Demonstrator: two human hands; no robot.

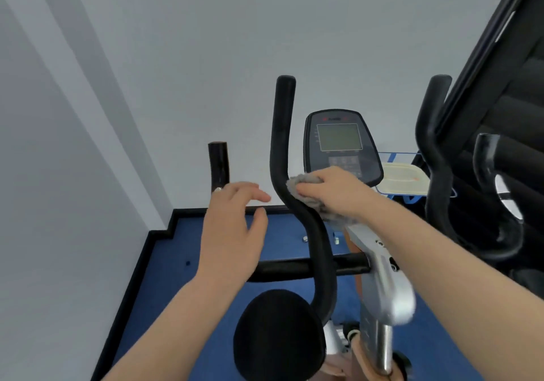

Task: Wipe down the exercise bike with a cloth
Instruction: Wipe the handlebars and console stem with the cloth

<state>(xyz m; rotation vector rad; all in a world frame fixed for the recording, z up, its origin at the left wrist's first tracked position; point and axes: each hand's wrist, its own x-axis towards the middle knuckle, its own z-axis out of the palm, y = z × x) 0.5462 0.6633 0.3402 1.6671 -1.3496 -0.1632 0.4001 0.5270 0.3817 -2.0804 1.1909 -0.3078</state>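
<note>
Pale grey walls (206, 42) meet in a corner at left, above blue floor (182, 248) edged with a black skirting strip (132, 277).

Left hand (232, 227) — hovers open, fingers relaxed and slightly spread, holding nothing; it sits in front of the short black handlebar stub (218, 165) and the horizontal black bar (294, 268).

Exercise bike (382, 277) — centre to right of view, directly below the camera. Black padded saddle (276, 336) at bottom centre; tall curved black handlebar (282, 151) rising from the crossbar; silver-grey frame post with a worn, scuffed finish; dark oval console (341, 145) with a grey blank screen and a blurred button panel beneath.

Cloth (306, 195) — grey, fluffy, bunched; pressed against the curved handlebar just below the console.

Right hand (335, 192) — fingers curled over the cloth, gripping it.

Tray (403, 180) — cream, on a clear blue-edged stand behind the console.

Second black handlebar (432, 145) and dark equipment at far right — details unclear.
</note>
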